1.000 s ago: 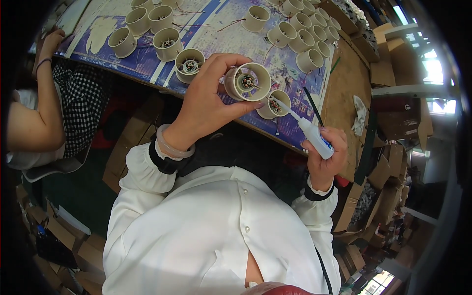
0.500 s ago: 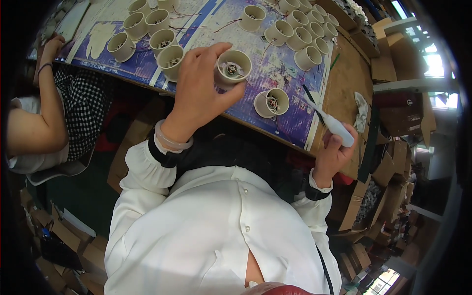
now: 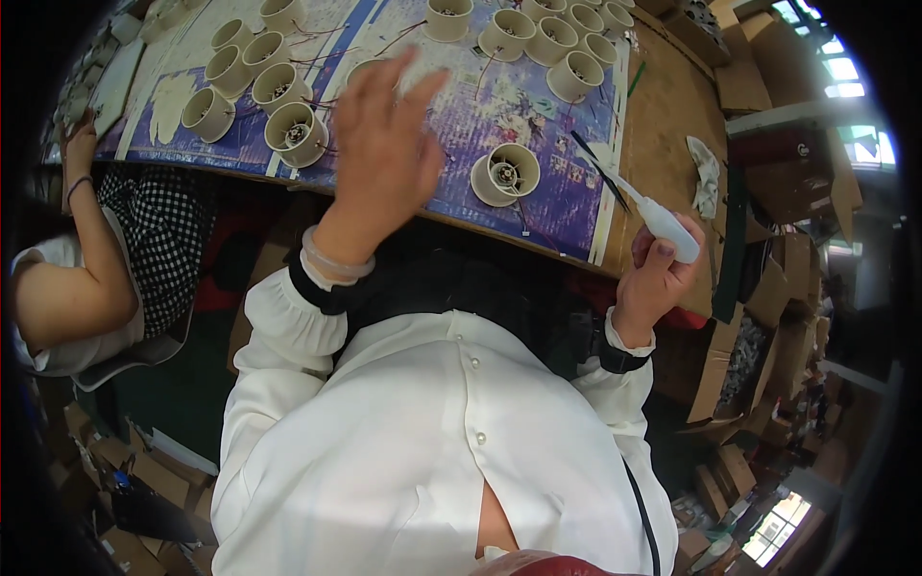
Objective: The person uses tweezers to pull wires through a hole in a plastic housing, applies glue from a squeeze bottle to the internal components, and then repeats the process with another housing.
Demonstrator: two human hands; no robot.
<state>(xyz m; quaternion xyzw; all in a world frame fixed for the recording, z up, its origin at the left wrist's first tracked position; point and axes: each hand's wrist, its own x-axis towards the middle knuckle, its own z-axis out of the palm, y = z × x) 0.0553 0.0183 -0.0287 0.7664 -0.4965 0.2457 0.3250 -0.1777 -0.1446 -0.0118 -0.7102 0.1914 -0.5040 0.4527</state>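
Observation:
My left hand is raised over the table's near side, slightly blurred, its fingers apart and nothing in its grasp. Behind its fingers a cream cup shows only in part. Another cream cup stands near the front edge, with a small round metal part and wires inside. In my right hand, at the table's right, is a white squeeze bottle with a thin nozzle pointing up and left. Dark tweezers lie beside the nozzle.
Several cream cups with wired parts stand at the left and the far right. A crumpled white cloth lies on the bare wood. A co-worker's arm is at the left. Cardboard boxes stand at the right.
My left hand has let go of the cup it held, which now stands partly hidden behind the fingers. My right hand keeps the bottle. The whole view has shifted slightly.

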